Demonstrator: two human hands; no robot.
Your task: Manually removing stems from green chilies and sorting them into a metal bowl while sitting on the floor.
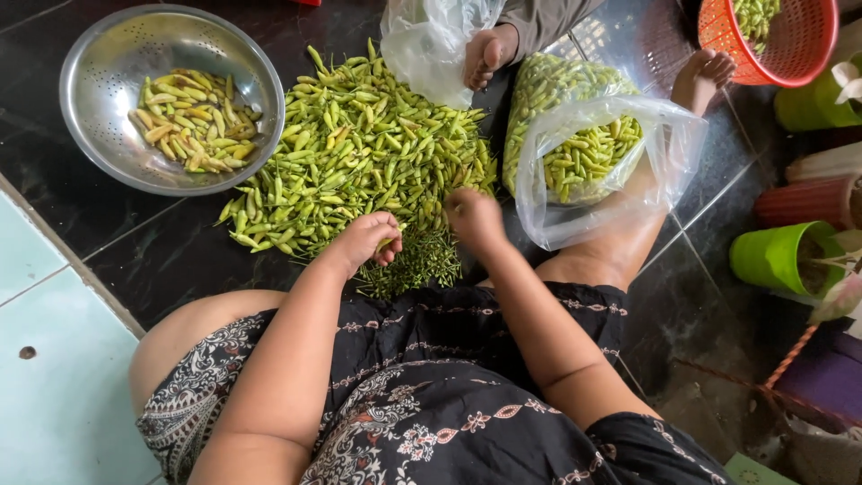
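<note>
Green chilli (392,241) pinched in my left hand (366,241) | right hand (473,216) curled shut, contents unseen | both at chilli pile (359,153) edge, over stem heap (413,265) | steel bowl (99,54) holds trimmed ones

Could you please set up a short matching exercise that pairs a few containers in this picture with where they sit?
Things:
1. metal bowl
2. clear plastic bag
3. red basket
4. green cup

Places:
A. top right corner
B. upper left, on the dark floor
C. right edge, beside the leg
D. right of the loose chilli pile

Pairs: 1-B, 2-D, 3-A, 4-C
</note>
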